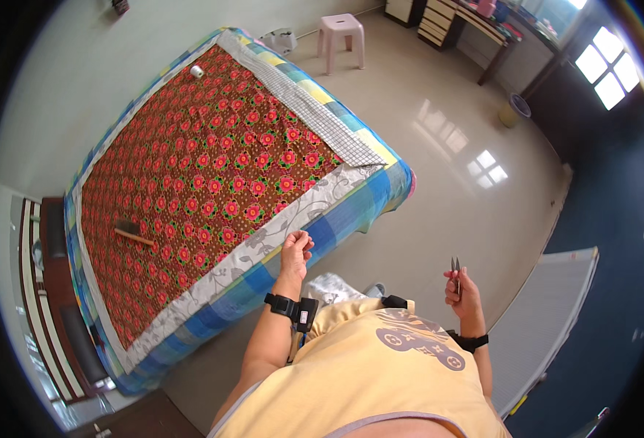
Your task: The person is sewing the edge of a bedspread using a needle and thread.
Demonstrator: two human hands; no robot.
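My left hand (pixel 295 254) is raised by the near edge of the bed, its fingers and thumb pinched together; whether something thin is between them cannot be made out. Off to the right, over the floor, my right hand (pixel 461 293) holds small thread snips (pixel 455 268), blades pointing up and slightly apart. A brown floral fabric (pixel 234 164) bordered by white leaf-print and checked strips (pixel 311 109) lies spread on the bed. On it rest a white thread spool (pixel 196 71) at the far end and a wooden-handled brush (pixel 134 236) towards the headboard.
A pink plastic stool (pixel 341 38) stands beyond the bed, with a plastic bag (pixel 279 41) near it. A desk (pixel 475 22) and a waste bin (pixel 515 110) are at the back right. A pale grey panel (pixel 544 323) is at my right, and a headboard (pixel 75 323) at the left.
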